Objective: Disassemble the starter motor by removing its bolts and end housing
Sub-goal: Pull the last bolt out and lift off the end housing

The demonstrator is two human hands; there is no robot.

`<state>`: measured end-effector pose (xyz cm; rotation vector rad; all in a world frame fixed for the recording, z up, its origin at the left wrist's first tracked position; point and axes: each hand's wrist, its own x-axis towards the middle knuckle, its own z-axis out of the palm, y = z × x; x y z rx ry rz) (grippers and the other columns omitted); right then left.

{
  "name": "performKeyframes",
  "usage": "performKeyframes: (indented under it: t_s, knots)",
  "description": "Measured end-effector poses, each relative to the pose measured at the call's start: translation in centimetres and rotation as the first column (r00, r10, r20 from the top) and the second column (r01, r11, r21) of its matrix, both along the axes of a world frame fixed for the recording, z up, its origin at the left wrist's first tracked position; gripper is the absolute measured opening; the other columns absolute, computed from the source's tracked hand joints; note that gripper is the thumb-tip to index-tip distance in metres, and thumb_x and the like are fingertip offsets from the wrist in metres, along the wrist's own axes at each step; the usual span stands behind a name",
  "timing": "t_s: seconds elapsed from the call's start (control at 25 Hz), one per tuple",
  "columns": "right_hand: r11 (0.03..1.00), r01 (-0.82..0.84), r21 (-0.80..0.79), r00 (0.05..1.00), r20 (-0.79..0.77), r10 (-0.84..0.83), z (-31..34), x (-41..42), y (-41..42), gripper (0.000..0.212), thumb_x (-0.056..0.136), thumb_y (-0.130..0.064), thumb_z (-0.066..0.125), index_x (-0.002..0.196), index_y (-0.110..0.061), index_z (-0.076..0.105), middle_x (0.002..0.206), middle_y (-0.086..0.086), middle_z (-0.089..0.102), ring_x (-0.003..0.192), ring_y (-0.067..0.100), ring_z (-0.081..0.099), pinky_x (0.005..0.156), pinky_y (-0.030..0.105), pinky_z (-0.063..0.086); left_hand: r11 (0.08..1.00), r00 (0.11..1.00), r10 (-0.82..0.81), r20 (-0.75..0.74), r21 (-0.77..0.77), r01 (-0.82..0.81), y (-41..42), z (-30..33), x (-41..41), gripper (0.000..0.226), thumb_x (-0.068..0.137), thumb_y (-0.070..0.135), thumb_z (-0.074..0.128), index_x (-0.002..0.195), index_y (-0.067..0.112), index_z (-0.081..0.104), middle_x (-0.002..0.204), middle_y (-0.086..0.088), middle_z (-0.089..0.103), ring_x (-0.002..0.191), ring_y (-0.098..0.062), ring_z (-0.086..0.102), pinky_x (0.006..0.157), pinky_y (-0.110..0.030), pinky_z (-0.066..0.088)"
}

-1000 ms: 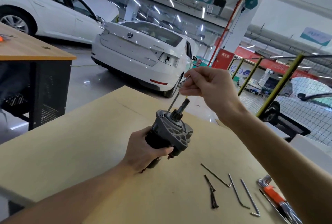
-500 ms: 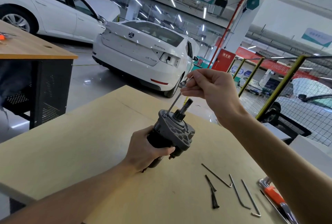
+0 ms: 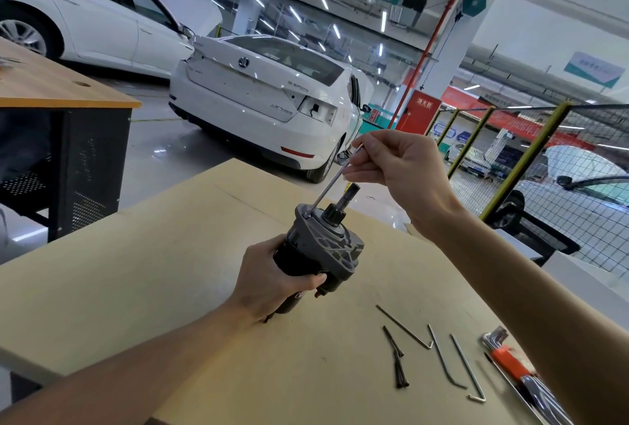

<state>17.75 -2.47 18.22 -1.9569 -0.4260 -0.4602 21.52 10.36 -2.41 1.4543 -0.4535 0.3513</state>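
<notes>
The starter motor (image 3: 306,261) stands tilted on the wooden table (image 3: 143,274), black body below, grey end housing (image 3: 332,240) and splined shaft on top. My left hand (image 3: 269,281) grips the black body from the left. My right hand (image 3: 398,172) pinches the top of a thin hex key (image 3: 328,188), whose lower tip sits in a bolt head at the housing's left rim. Two dark bolts (image 3: 398,363) lie loose on the table to the right.
Three more hex keys (image 3: 446,363) lie on the table right of the bolts, beside an orange-handled key set (image 3: 507,363) near the right edge. Behind the table are white cars, another workbench at left and a yellow mesh fence at right.
The hex key has gone lower: its tip was above the housing rim and now sits in the bolt head. My right hand came down slightly. The left hand keeps its grip.
</notes>
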Motion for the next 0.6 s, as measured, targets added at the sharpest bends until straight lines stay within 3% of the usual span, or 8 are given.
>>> performKeyframes:
  t_s: [0.24,0.32,0.4,0.48,0.6]
  knots:
    - [0.999,0.007,-0.050,1.000,-0.003,-0.007,-0.3,1.1,-0.9,0.014,0.098,-0.006,0.055,0.094,-0.006,0.068,0.072,0.006,0.071,0.068,0.020,0.073,0.064,0.020,0.058,1.000,1.000,-0.005,0.018,0.001,0.005,0.0,0.1,-0.1,0.039,0.052,0.043,0.084,0.084,0.026,0.071,0.078,0.006,0.073,0.074,-0.014,0.069,0.065,-0.023,0.056]
    - [0.985,-0.020,-0.169,1.000,-0.012,0.018,0.2,1.5,-1.3,0.014,0.098,-0.008,0.055,0.100,-0.005,0.069,0.076,0.007,0.073,0.070,0.020,0.074,0.064,0.021,0.058,1.000,1.000,-0.002,0.030,0.011,0.001,0.1,0.1,0.0,0.039,0.052,0.044,0.084,0.085,0.027,0.071,0.079,0.007,0.074,0.077,-0.012,0.070,0.066,-0.022,0.056]
    - [0.899,0.039,-0.435,0.999,0.034,-0.027,1.2,1.9,-1.9,0.017,0.098,-0.015,0.056,0.101,-0.007,0.070,0.077,0.001,0.074,0.069,0.012,0.073,0.068,0.023,0.059,1.000,1.000,-0.003,0.029,0.007,0.003,0.1,0.1,0.0,0.039,0.052,0.043,0.085,0.085,0.026,0.072,0.079,0.006,0.074,0.077,-0.013,0.070,0.066,-0.022,0.057]
    - [0.723,0.125,-0.679,0.989,0.144,-0.035,2.4,2.2,-2.4,0.017,0.098,-0.024,0.057,0.100,-0.017,0.072,0.080,-0.008,0.072,0.073,0.004,0.069,0.073,0.023,0.058,1.000,0.999,-0.006,0.032,0.013,0.006,0.1,0.0,0.0,0.039,0.052,0.044,0.084,0.085,0.027,0.072,0.078,0.007,0.074,0.076,-0.012,0.070,0.066,-0.021,0.056]
    - [0.597,0.152,-0.788,0.982,0.191,0.002,3.9,2.1,-2.9,0.014,0.094,-0.035,0.060,0.097,-0.035,0.073,0.081,-0.015,0.065,0.070,0.003,0.059,0.060,0.015,0.043,1.000,0.999,0.000,0.032,0.024,-0.001,0.0,0.1,-0.1,0.039,0.052,0.045,0.084,0.085,0.027,0.071,0.078,0.008,0.074,0.076,-0.012,0.069,0.066,-0.023,0.057]
